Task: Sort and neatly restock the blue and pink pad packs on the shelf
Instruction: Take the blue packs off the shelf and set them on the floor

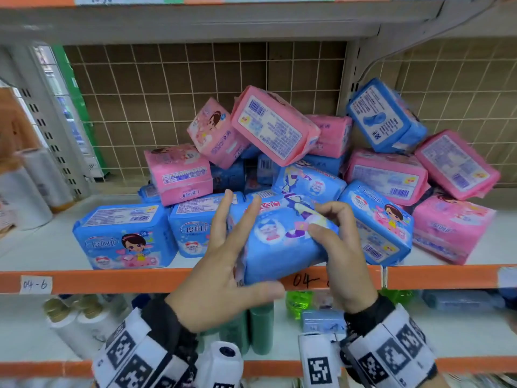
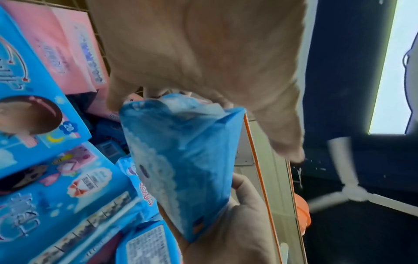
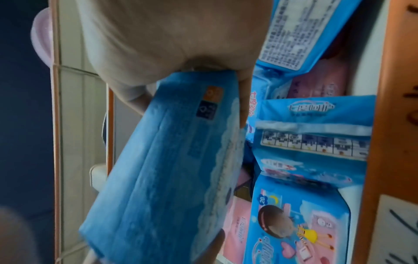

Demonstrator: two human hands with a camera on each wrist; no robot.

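Observation:
I hold a blue pad pack [image 1: 279, 247] [image 2: 181, 160] [image 3: 162, 169] lengthwise just above the shelf's orange front edge [image 1: 112, 280]. My left hand [image 1: 221, 261] [image 2: 203, 53] lies against its left end with straight, spread fingers and the thumb underneath. The fingers of my right hand [image 1: 341, 253] [image 3: 169, 35] curl round its right end. Behind it, pink packs [image 1: 275, 126] and blue packs [image 1: 386, 116] lie in a jumbled pile. Two blue packs [image 1: 126, 236] stand upright at the front left.
A wire grid [image 1: 167, 79] backs the shelf, whose left part is bare board. White rolls [image 1: 25, 191] stand further left. The shelf below carries green bottles [image 1: 260, 329] and white bottles [image 1: 75, 323]. A paper label [image 1: 35, 284] sticks on the orange edge.

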